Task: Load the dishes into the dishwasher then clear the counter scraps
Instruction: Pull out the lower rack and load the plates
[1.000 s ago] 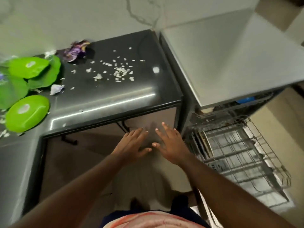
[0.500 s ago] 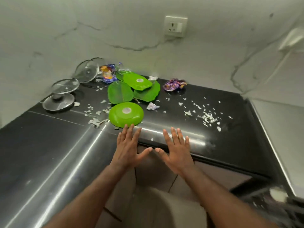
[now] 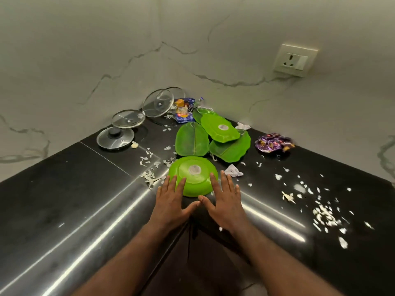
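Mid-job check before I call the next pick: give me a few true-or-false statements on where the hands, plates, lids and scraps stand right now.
1. The left hand and the right hand are both open, fingers straight, at the near rim of the round green plate. True.
2. The round green plate lies right side up. False: it lies upside down, base up.
3. A purple wrapper lies on the counter to the right of the leaf-shaped plates. True.
4. The black-knobbed lid stands upright on its edge. False: it lies flat on the counter, knob up.
5. Loose white scraps are scattered right of the hands. True.
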